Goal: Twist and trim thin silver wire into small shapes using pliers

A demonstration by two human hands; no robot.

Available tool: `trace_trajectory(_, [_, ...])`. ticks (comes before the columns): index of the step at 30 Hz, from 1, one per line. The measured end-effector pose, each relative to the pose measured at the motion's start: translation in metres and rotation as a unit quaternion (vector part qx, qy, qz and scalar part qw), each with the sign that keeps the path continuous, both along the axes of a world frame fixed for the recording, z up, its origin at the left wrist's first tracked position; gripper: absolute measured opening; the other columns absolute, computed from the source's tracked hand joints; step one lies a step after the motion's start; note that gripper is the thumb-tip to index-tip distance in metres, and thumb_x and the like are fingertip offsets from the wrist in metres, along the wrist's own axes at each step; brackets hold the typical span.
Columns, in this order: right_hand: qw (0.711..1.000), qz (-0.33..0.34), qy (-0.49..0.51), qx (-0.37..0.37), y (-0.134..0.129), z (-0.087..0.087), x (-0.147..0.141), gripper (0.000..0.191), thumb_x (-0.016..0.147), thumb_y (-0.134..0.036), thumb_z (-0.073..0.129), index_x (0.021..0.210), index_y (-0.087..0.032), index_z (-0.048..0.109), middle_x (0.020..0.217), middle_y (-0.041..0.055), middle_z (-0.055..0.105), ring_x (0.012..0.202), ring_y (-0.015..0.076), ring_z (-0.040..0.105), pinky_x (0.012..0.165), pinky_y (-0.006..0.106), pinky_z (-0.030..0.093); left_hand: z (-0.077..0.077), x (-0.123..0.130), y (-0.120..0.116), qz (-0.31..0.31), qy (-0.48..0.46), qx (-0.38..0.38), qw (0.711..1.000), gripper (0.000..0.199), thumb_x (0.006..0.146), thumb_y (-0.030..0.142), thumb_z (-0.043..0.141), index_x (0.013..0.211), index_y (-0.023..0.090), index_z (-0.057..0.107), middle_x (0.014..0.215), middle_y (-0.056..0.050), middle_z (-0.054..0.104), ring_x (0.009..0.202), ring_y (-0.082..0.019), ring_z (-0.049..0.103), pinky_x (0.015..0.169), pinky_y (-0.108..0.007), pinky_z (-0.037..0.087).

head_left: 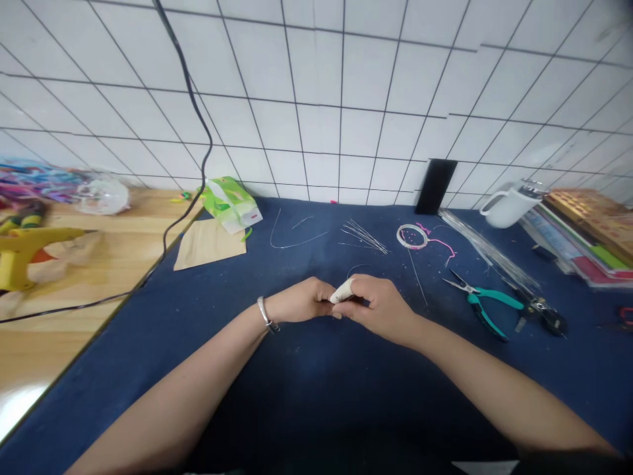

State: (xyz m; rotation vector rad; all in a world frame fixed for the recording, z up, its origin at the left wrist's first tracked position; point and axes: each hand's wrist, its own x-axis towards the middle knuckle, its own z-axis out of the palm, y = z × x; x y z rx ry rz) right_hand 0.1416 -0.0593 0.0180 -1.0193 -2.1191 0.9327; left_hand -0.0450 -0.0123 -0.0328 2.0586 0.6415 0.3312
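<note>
My left hand (306,299), with a silver bracelet (266,313) at its wrist, is closed with thumb and fingers pinched together. Fingertip to fingertip with it, my right hand (378,307) is also closed, and a white covering (342,291) wraps one of its fingers. What the two hands pinch between them is too small to make out. A thin curved wire (357,266) shows just behind the right hand. Farther back on the dark blue cloth (306,396) lie a bundle of thin wires (366,236) and a bent wire (299,245).
Right of my hands lie teal-handled pliers (487,300), a white ring (398,236) with pink cord, and a black-handled tool (551,320). A white mug (512,203) and books (583,244) stand back right. At left are a yellow glue gun (20,257), black cable (190,82) and tissue pack (230,203).
</note>
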Motion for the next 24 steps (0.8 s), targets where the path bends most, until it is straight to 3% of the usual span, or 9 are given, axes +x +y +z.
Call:
trace_trajectory(9, [0.988, -0.056, 0.072, -0.124, 0.006, -0.008, 0.002, 0.009, 0.076, -0.025, 0.058, 0.081, -0.020, 0.062, 0.073, -0.0005, 0.062, 0.066, 0.0120, 0.059, 0.063, 0.025, 0.047, -0.006, 0.004, -0.002, 0.005, -0.062, -0.072, 0.995, 0.016, 0.079, 0.020, 0.053, 0.084, 0.016, 0.068, 0.081, -0.003, 0.068, 0.076, -0.014, 0.062, 0.072, -0.024, 0.046])
trace_trajectory(16, [0.969, -0.068, 0.151, -0.182, 0.011, -0.015, 0.007, 0.017, 0.074, -0.024, 0.059, 0.090, -0.018, 0.060, 0.071, -0.0005, 0.062, 0.060, 0.0105, 0.058, 0.058, 0.025, 0.050, -0.002, 0.011, -0.011, 0.044, -0.133, -0.203, 0.969, 0.016, 0.080, 0.020, 0.052, 0.087, 0.013, 0.065, 0.083, -0.007, 0.067, 0.073, -0.014, 0.061, 0.066, -0.027, 0.048])
trace_trajectory(24, [0.960, -0.099, 0.179, -0.190, 0.013, -0.021, 0.016, 0.020, 0.074, -0.030, 0.061, 0.090, -0.018, 0.060, 0.067, -0.0018, 0.059, 0.055, 0.0096, 0.056, 0.056, 0.025, 0.048, 0.000, 0.023, -0.022, 0.058, -0.162, -0.317, 0.933, 0.018, 0.078, 0.028, 0.058, 0.085, 0.011, 0.060, 0.078, -0.008, 0.065, 0.068, -0.016, 0.063, 0.062, -0.028, 0.050])
